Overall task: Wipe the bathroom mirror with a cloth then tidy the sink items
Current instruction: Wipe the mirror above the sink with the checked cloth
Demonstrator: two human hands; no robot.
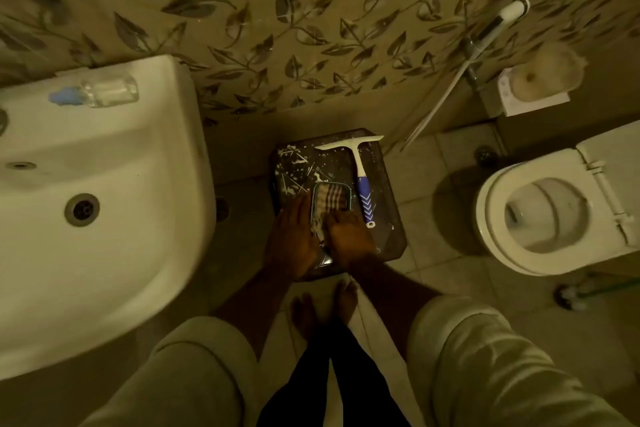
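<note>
The fingers (300, 208) of the left hand (292, 239) lie flat and together along the nine o'clock edge of a striped cloth (329, 199). Those of the right hand (349, 236) are bent onto its six o'clock edge, pressing or gathering it; whether they pinch it I cannot tell.

The cloth sits folded in a small green-rimmed tray (349, 198), on a dark paint-spattered stool (388, 218) on the floor. It looks soft, limp and light, so it should bunch and drape when lifted. A pinch at a folded edge, or a scoop of the whole wad, seems safest.

At three o'clock of the tray lies a squeegee (360, 180), stiff, best taken by its blue handle. At nine o'clock stands the sink (145, 253), with a clear bottle (109, 91) on its back rim.
</note>
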